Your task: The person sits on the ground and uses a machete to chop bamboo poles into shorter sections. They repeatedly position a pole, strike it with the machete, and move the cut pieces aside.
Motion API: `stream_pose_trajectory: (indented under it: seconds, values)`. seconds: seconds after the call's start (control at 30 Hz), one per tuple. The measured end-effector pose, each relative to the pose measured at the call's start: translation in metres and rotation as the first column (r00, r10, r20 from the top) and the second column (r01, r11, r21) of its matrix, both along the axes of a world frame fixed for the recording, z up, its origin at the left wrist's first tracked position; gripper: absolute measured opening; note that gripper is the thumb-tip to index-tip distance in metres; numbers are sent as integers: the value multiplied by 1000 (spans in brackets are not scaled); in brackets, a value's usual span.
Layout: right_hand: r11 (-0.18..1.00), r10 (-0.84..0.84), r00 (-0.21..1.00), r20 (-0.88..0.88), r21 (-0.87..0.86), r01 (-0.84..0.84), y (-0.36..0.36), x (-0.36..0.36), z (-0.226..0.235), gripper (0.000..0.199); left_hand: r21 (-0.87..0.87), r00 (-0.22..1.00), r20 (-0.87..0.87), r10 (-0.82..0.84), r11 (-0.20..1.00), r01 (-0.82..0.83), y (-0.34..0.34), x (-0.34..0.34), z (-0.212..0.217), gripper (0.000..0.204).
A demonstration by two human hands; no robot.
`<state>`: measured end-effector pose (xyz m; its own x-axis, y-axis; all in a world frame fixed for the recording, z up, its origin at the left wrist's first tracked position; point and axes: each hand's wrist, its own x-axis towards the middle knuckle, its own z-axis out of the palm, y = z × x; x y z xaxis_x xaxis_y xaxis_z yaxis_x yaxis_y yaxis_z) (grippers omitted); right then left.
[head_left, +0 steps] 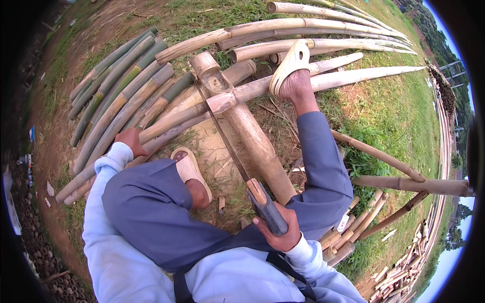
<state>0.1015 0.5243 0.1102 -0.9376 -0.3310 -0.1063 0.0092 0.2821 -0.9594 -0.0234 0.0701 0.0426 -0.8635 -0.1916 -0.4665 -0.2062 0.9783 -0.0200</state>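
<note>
My right hand (284,228) is closed round the dark, wood-tipped handle of a handsaw (261,199). Its long narrow blade slants up and away to the left, lying against a bamboo pole (174,120). That pole rests across a thick notched bamboo log (255,144). Further left along the pole, my left hand (132,142) grips it, the thumb over the near side. My raised foot in a cream sandal (292,68) presses on the pole right of the blade. The other sandal (193,171) stands on the ground nearer me.
Cut green and tan bamboo lengths (118,83) lie side by side at the left. Long bamboo poles (323,25) stretch away at the far right. A bamboo frame (404,183) stands right of my knee, with short pieces (356,222) below. Pale sawdust (209,144) covers the ground under the pole.
</note>
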Motion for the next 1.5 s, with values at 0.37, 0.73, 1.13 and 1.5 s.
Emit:
stream_pose_trajectory:
  seconds: [0.37, 0.73, 1.13, 1.5]
  values:
    - [989, 81, 994, 72, 117, -89, 20, 10, 16, 39, 32, 998, -61, -12, 999, 14, -12, 7, -11, 67]
    - [993, 53, 990, 131, 96, -66, -4, -25, 0, 26, 64, 996, -84, -20, 998, 26, -8, 0, -8, 68]
    - [996, 55, 997, 46, 70, -59, -29, -60, -21, 24, 105, 1000, 5, 4, 994, -5, -3, -6, -9, 70]
    - [999, -39, 999, 9, 4, 39, -17, -50, -23, 20, 31, 1000, -17, 8, 999, -8, -1, -11, -15, 78]
